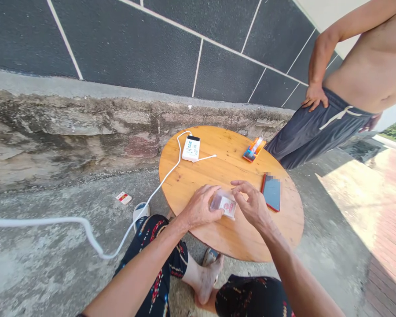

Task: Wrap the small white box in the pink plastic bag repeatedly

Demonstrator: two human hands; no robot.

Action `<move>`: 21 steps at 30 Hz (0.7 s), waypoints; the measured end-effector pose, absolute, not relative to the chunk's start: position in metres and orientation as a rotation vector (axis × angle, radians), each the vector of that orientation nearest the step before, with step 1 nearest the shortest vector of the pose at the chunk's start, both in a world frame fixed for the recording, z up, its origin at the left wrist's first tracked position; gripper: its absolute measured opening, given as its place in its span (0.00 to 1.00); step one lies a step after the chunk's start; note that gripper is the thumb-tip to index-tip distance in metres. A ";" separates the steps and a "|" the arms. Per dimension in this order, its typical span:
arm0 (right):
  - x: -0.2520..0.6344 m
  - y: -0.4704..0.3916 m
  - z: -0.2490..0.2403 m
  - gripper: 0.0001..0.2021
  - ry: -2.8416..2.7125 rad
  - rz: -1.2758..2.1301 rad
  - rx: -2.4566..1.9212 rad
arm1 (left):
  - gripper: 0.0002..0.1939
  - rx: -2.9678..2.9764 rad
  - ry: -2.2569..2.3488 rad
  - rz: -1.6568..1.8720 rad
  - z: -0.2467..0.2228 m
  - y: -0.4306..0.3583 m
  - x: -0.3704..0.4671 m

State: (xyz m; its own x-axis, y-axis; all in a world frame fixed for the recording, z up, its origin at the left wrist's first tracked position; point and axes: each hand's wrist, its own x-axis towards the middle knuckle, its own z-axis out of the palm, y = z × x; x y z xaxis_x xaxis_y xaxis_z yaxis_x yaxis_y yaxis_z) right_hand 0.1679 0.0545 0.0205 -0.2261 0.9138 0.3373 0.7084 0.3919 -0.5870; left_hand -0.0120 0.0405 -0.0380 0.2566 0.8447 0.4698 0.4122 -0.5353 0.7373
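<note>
My left hand [201, 204] grips a small clear plastic case [223, 203] by its left side, just over the round wooden table. White material with red print shows through the case. My right hand [252, 204] is at the case's right side, its fingers bent and apart. Nothing can be made out between them. Whether its fingertips touch the case is hard to tell.
On the table [181, 189] lie a phone [271, 193] with a red edge, an orange tape dispenser [254, 149] and a white device [191, 148] with a cable [158, 187] running off left. A person [336, 114] stands at the right. A small packet [123, 197] lies on the ground.
</note>
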 end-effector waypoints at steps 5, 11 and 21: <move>0.168 0.055 0.039 0.08 -1.973 0.389 -1.376 | 0.38 2.100 1.101 1.219 -0.040 0.039 -0.011; 0.172 0.071 0.046 0.09 -1.959 0.347 -1.395 | 0.40 2.208 1.095 1.183 -0.042 0.038 -0.012; 0.186 0.118 0.052 0.10 -1.891 0.265 -1.537 | 0.28 2.235 1.123 1.195 -0.045 0.037 -0.014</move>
State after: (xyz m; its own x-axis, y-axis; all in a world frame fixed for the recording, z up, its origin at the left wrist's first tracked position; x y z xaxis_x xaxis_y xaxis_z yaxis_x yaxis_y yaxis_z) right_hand 0.1857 0.1183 0.0524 -0.0749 0.9256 0.3711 0.7881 0.2829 -0.5467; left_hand -0.0138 0.0372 -0.0447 0.3235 0.7870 0.5254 0.4756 -0.6152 0.6287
